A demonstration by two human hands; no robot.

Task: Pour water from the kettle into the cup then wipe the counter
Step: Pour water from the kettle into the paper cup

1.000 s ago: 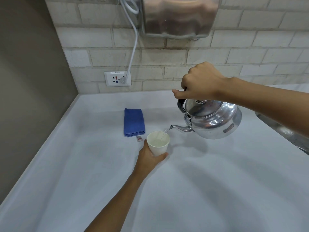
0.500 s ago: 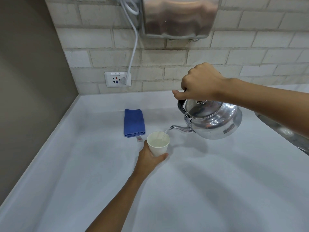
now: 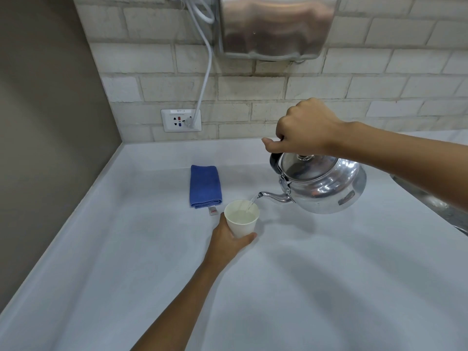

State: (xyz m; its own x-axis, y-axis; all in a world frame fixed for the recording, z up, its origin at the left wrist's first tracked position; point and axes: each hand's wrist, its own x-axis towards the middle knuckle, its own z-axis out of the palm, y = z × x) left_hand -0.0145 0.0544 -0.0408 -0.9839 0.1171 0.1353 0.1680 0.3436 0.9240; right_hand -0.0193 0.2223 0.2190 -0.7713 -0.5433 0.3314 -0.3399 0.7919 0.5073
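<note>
A shiny metal kettle (image 3: 326, 186) hangs tilted above the white counter (image 3: 126, 249), its spout pointing left. My right hand (image 3: 304, 127) grips its black handle from above. A thin stream of water runs from the spout into a white paper cup (image 3: 242, 219) standing on the counter, with water in it. My left hand (image 3: 225, 240) wraps the cup's lower part from the near side. A folded blue cloth (image 3: 205, 186) lies flat just behind and left of the cup, with a small tag at its near corner.
A tiled wall runs along the back with a power socket (image 3: 181, 120) and a white cable (image 3: 205, 79) plugged in. A steel hand dryer (image 3: 276, 26) hangs above. A grey side wall closes the left. A metal sink edge (image 3: 435, 201) shows at the right.
The kettle has stayed tilted and the water keeps running into the cup. The water level in the cup looks slightly higher. Both hands hold nearly the same positions.
</note>
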